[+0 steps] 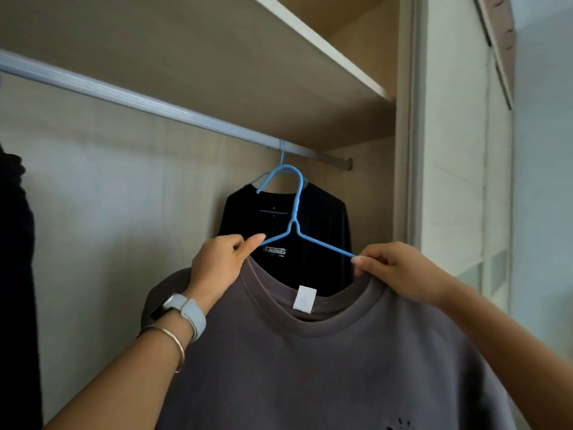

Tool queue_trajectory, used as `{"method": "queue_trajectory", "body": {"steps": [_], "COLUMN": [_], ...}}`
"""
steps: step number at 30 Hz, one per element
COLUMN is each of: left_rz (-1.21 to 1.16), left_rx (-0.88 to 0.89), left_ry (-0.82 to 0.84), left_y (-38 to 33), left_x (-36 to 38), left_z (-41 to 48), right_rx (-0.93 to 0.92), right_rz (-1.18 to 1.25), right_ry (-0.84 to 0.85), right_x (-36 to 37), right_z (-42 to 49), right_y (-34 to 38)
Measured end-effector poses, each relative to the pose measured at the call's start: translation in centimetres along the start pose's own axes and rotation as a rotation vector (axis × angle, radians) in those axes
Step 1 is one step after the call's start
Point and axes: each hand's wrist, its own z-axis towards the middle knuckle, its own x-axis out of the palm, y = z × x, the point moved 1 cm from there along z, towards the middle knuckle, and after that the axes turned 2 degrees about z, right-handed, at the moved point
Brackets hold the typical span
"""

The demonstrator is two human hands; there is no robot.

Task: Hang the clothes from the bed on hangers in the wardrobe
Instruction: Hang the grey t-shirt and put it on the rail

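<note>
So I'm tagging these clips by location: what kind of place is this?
Probably a wardrobe interior: a hanging rail under a shelf, a black shirt hanging from it, and a grey T-shirt on a blue hanger held up nearby.

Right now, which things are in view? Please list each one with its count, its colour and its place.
rail: one, silver, under shelf
shelf: one, beige, top
door: one, white, right
hung hanger: one, blue, hooked on rail
black shirt: one, black, on hung hanger
dark garment: one, black, left edge
free hanger: one, blue, below rail, at grey shirt's collar
grey shirt: one, grey, front, held up
label: one, white, inside grey shirt's collar
watch: one, pale grey, left wrist
bangle: one, silver, left wrist
left hand: one, pinches free hanger's arm
right hand: one, grips grey shirt's collar
</note>
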Motion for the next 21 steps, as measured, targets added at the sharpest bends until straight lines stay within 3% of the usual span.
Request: {"method": "queue_trajectory", "body": {"steps": [5,8,11,13,15,18,21], "left_rz": [0.14,0.282,0.005,-0.264,-0.505,-0.617,-0.646], "left_rx": [0.035,0.132,0.06,-0.144,-0.342,-0.442,-0.431], "left_ry": [0.026,-0.072,-0.013,0.161,0.226,0.161,0.132], "left_y": [3.4,2.7,0.0,-1.7,-2.4,-2.6,-3.1], "left_x": [-0.2,-0.1,1.1,2.7,4.5,6.1,6.5], "left_z": [3.0,5.2,6.9,8.0,9.4,12.3,14.9], "right_rx": [0.01,0.063,0.094,0.112,0.116,0.075,-0.021], "right_rz": [0.033,0.042,0.038,0.041,0.037,0.055,0.175], "right_ry": [-0.075,-0.114,-0.174,-0.219,-0.25,-0.201,-0.093], "right_x": [2.9,4.2,4.9,5.0,5.1,4.7,3.2], "right_z": [5.1,8.4,11.1,12.6,14.0,16.2,17.9], "right_y": [0.3,0.8,1.9,2.8,3.5,3.3,2.0]}}
